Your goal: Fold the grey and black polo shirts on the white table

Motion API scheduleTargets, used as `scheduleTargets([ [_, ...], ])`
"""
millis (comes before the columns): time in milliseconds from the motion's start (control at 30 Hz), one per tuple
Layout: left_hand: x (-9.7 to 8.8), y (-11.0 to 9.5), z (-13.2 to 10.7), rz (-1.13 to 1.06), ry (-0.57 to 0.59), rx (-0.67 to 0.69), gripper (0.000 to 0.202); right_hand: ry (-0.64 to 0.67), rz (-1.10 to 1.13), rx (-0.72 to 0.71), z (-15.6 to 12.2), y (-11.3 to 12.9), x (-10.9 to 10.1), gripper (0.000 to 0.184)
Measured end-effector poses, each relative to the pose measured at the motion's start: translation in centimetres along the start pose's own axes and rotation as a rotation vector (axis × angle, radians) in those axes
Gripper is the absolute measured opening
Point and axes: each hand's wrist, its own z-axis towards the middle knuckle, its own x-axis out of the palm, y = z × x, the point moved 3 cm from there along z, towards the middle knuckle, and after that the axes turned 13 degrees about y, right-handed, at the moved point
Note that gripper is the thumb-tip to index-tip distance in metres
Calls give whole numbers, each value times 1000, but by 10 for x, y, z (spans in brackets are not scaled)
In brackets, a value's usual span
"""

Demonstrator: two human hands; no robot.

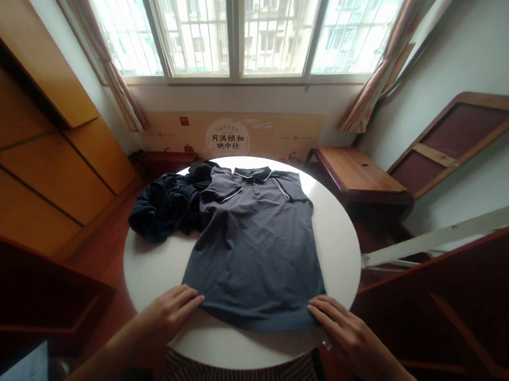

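A dark grey-blue polo shirt (259,254) lies spread on a round white table (341,247), its collar at the far side and both sleeves folded in over the front. White piping edges the collar and cuffs. My left hand (178,306) grips the hem's left corner, fingers on top of the cloth and the thumb hidden. At the right corner of the hem, my right hand (336,322) holds the fabric in the same way. Between the two hands the hem curves slightly toward me.
Dark crumpled clothes (167,202) are heaped on the table's left side, against the shirt. A wooden side table (361,168) stands beyond at the right, and orange cabinets (49,161) line the left. A barred window (238,28) is at the back.
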Motion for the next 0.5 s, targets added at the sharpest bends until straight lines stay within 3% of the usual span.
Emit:
scheduleTargets([
  [233,-5,0,-2,-113,-91,-109,36,-34,99,-6,9,7,-20,39],
  [500,3,-3,-2,-125,31,-73,10,55,155,48,14,11,-19,32],
])
